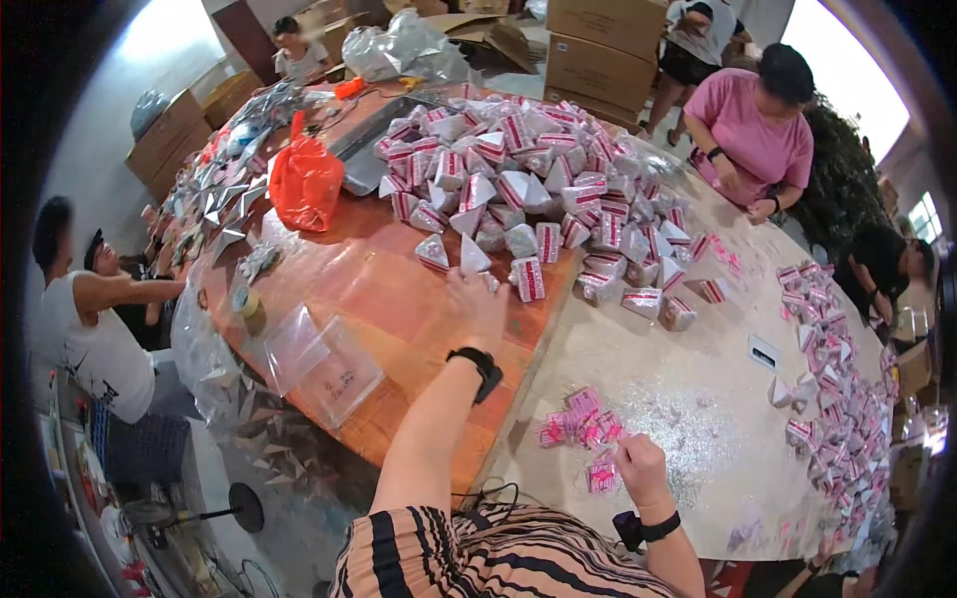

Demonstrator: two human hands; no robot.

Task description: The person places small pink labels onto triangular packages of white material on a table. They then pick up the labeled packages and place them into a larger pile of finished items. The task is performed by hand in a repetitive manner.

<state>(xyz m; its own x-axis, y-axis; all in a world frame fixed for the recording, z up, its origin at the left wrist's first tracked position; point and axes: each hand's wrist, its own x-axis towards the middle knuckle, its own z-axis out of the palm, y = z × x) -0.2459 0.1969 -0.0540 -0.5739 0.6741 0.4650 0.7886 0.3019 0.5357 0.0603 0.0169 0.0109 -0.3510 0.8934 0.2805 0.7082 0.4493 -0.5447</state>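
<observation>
My left hand (477,307) reaches forward over the orange tabletop, fingers stretched toward a white, pyramid-shaped packet (474,255) at the near edge of a large heap of glittery packets (518,189). The fingertips are at that packet; I cannot tell whether they grip it. Many packets carry a pink-and-white striped label. Close to my body, my right hand (641,463) is closed, fingers curled together beside a small cluster of pink tags (583,414). What it pinches, if anything, is hidden. Another pink tag (601,477) lies just left of it.
Silver glitter (693,439) is scattered right of my right hand. A red plastic bag (305,184) and clear plastic sleeves (339,374) lie left. More labelled packets (837,399) line the right edge. A person in a pink shirt (753,130) works across the table; others sit around it.
</observation>
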